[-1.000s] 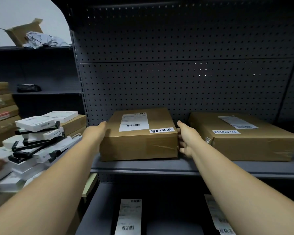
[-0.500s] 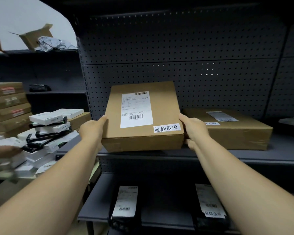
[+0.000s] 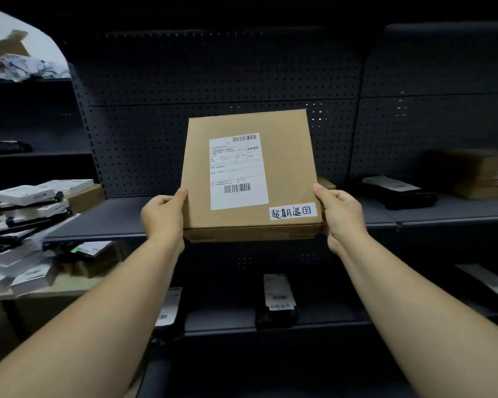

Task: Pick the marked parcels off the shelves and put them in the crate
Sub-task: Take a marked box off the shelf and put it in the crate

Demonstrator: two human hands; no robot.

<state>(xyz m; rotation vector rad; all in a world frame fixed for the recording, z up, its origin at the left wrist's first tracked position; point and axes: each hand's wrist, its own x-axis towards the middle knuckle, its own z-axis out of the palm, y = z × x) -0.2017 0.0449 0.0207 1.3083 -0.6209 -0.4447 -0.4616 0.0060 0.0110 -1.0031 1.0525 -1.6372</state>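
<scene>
I hold a flat brown cardboard parcel (image 3: pixel 285 168) in the air in front of the grey shelf (image 3: pixel 112 216), tilted so its top faces me. It carries a white shipping label and a small handwritten white sticker at its lower right corner. My left hand (image 3: pixel 163 215) grips its lower left edge and my right hand (image 3: pixel 339 214) grips its lower right edge. No crate is in view.
A black parcel (image 3: pixel 279 300) with a white label lies on the lower shelf, another labelled one (image 3: pixel 168 307) to its left. A black parcel (image 3: pixel 400 191) and a blurred brown box (image 3: pixel 483 173) sit on the shelf at right. Stacked white and black boxes (image 3: pixel 26 219) crowd a table at left.
The parcel has been lifted off the shelf and pulled toward me, tilting up so its label faces me. The view has shifted; the second brown box beside it is now almost hidden.
</scene>
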